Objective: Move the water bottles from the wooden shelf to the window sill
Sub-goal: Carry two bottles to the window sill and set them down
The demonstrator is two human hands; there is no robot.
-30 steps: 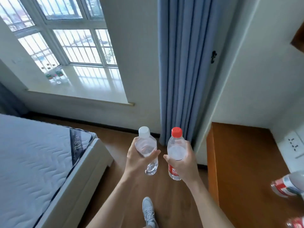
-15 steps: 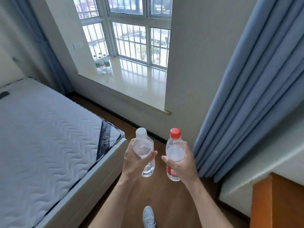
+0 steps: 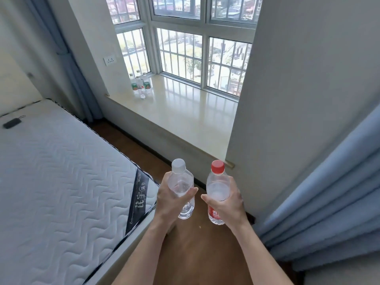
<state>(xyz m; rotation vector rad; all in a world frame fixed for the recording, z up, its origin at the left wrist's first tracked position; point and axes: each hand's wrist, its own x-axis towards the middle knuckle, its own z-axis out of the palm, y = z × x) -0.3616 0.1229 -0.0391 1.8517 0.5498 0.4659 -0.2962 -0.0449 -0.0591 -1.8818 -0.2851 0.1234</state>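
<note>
My left hand grips a clear water bottle with a white cap, held upright over the wooden floor. My right hand grips a second upright bottle with a red cap and red label. Both are held side by side in front of me, short of the pale stone window sill. Several small bottles with green labels stand together at the sill's far left corner by the window. The wooden shelf is out of view.
A bed with a white quilted mattress fills the left side, a small dark object lying on it. Blue curtains hang at the right past a white wall pillar. Wooden floor runs between bed and sill.
The view has swung left and moved closer to the window; the orange wooden shelf has left the frame. Both hands still hold their bottles the same way.
</note>
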